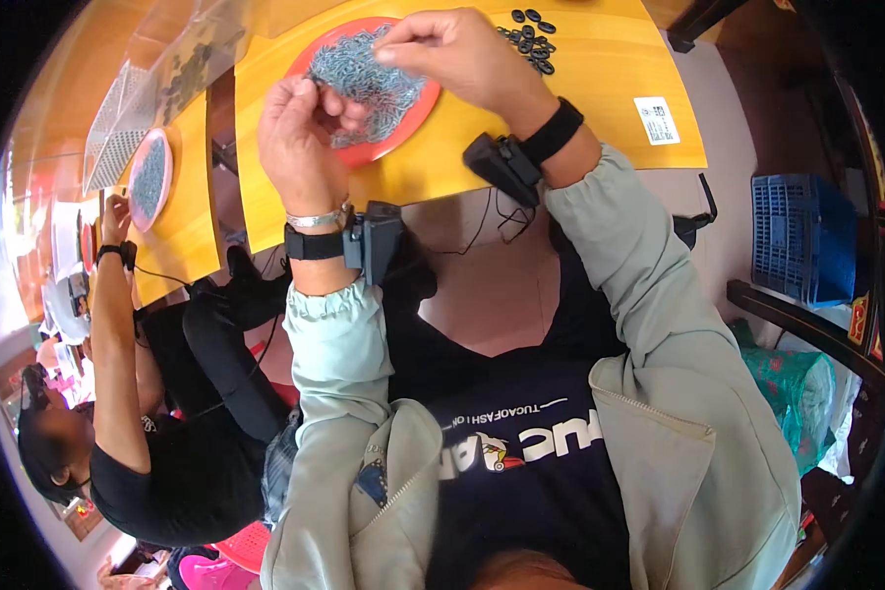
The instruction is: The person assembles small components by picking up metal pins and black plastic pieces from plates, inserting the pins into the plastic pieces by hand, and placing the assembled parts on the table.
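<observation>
A red plate [369,154] heaped with small grey metal pieces [364,64], perhaps screws, lies on the yellow table. Over the plate's left side is my left hand [300,123], its thumb and forefinger pinched together and the other fingers curled. Whatever sits in that pinch is too small to name. My right hand [457,54] hovers above the right part of the heap. Its thumb and fingertips are closed together, and I cannot make out what they hold. Just right of this hand, several black oval pieces [531,44] are scattered on the table.
A white label [656,120] is stuck on the table's right side. At far right stands a blue crate [801,239]. To my left a co-worker [177,472] sits at another yellow table, one hand beside a pink plate [167,182] of similar pieces. Cables hang beneath my forearms.
</observation>
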A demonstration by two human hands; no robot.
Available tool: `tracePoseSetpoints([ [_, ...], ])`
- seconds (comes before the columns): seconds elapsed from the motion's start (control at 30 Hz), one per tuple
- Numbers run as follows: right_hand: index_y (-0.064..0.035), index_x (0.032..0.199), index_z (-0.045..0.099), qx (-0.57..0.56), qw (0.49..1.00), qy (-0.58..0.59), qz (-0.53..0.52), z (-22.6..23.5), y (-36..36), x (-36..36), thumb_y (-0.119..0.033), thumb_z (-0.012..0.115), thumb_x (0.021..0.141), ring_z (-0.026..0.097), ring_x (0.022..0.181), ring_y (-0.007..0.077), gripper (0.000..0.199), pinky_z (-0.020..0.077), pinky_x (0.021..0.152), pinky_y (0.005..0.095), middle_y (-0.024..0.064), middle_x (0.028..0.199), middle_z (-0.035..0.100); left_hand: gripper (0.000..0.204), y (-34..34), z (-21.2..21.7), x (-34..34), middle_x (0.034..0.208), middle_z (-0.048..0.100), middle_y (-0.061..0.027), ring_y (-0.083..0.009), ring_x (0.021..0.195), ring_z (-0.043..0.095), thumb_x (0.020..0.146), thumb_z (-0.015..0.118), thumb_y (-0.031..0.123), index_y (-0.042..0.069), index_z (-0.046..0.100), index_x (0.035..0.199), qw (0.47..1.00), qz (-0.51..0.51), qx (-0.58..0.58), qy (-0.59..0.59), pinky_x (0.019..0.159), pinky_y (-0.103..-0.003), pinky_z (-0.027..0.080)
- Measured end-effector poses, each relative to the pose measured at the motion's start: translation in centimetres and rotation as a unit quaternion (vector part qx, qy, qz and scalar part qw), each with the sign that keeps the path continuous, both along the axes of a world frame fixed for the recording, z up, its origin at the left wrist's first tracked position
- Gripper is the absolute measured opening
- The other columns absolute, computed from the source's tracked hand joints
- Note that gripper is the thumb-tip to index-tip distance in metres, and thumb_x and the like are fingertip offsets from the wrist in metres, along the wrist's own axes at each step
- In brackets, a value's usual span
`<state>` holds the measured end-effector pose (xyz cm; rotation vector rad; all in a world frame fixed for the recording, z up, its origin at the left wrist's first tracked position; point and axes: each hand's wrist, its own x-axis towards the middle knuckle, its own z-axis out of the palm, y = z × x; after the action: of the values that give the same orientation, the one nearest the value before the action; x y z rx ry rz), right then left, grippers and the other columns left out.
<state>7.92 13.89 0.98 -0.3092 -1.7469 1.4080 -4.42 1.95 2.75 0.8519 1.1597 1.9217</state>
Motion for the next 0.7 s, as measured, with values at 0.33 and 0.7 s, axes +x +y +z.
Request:
tracePoseSetpoints([
  [0.33, -0.0074, 0.077, 0.064, 0.402, 0.833, -0.372, -0.083, -0.5, -0.5, -1.4, -0.018, 0.060, 0.070, 0.058, 0.075, 0.0313, 0.013, 0.0457, 0.066, 0.0414, 0.0134, 0.075, 0.060, 0.015, -0.7, 0.3, -2.1, 0.065, 0.053, -0.0076, -0.0185, 0.055, 0.056, 0.091, 0.043, 0.013, 0.001, 0.049, 0.084, 0.998, 0.045, 0.025, -0.020, 0.050, -0.026, 0.045],
  [0.7, -0.0075, 0.077, 0.063, 0.406, 0.796, -0.446, -0.054, -0.2, -1.1, -3.4, -0.015, 0.056, 0.073, 0.059, 0.074, 0.0333, 0.011, 0.0455, 0.066, 0.0429, 0.0149, 0.072, 0.060, 0.014, -1.1, 0.6, -3.1, 0.064, 0.054, -0.0076, -0.0177, 0.052, 0.057, 0.091, 0.043, 0.012, 0.002, 0.048, 0.082, 0.996, 0.043, 0.053, -0.055, 0.047, -0.024, 0.045],
])
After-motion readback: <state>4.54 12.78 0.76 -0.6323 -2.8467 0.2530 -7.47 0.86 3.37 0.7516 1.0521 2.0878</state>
